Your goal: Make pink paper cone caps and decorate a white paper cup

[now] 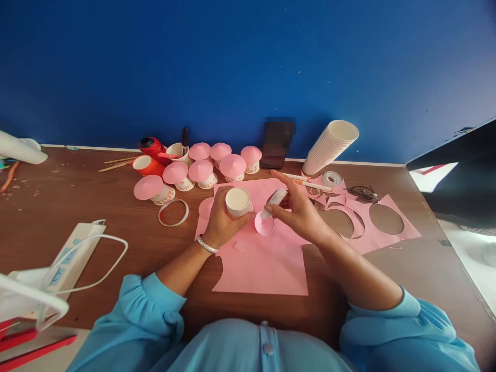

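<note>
My left hand (223, 219) is wrapped round a white paper cup (237, 200), its round end facing up. Between the thumb and fingers of my right hand (296, 209) is a small whitish glue bottle (276, 200), tilted with its tip down. That tip is at or just above a small round pink piece with a pale rim (264, 225); whether they touch I cannot tell. Both hands are over a cut sheet of pink paper (267, 268). A small translucent piece, perhaps a cap (239, 246), lies on the sheet near my left wrist.
Several short paper cups with pink cone tops (232, 165) stand back left, beside an orange cup (148, 165). A tape ring (173, 212) lies before them. A stack of white cups (329, 147) leans at the wall. Pink offcuts (382, 240) lie right, a power strip (73, 253) left.
</note>
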`<move>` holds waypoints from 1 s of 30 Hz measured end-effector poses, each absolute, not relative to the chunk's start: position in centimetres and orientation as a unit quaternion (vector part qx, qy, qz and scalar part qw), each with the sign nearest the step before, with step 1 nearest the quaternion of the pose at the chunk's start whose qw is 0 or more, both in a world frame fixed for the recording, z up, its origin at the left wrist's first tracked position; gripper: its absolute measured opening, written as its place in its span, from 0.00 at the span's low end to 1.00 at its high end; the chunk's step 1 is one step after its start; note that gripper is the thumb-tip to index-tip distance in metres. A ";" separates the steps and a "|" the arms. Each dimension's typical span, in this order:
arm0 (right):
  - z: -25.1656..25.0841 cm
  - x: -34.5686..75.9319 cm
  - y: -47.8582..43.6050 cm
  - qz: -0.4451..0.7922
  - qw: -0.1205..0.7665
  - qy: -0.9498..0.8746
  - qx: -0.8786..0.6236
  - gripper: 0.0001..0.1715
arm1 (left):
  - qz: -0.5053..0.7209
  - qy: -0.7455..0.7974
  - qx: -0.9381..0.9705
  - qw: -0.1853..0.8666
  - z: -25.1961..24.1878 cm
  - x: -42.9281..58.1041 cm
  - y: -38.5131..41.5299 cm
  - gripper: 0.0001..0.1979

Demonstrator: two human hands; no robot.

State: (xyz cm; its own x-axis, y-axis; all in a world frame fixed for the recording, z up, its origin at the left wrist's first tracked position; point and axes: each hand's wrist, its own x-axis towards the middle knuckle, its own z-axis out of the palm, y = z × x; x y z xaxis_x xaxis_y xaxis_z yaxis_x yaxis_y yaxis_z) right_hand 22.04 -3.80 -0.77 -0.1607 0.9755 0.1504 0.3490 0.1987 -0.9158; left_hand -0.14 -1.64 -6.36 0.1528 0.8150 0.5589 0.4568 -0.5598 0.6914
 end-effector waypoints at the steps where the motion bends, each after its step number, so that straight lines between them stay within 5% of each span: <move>1: -0.6 22.0 -4.1 0.362 0.411 -0.673 -0.497 0.43 | 0.485 0.437 0.736 0.179 -6.3 -0.1 -1.6 0.30; 9: 0.2 21.0 -6.1 0.299 0.543 -0.645 -0.447 0.28 | 0.483 0.441 0.729 0.203 -5.7 0.3 -2.0 0.33; 16: 0.2 20.2 -6.3 0.303 0.551 -0.631 -0.455 0.12 | 0.480 0.415 0.729 0.257 -4.7 0.5 -2.6 0.30; 30: 0.6 20.0 -6.6 0.294 0.560 -0.655 -0.414 0.12 | 0.485 0.411 0.736 0.235 -4.5 0.5 -2.7 0.28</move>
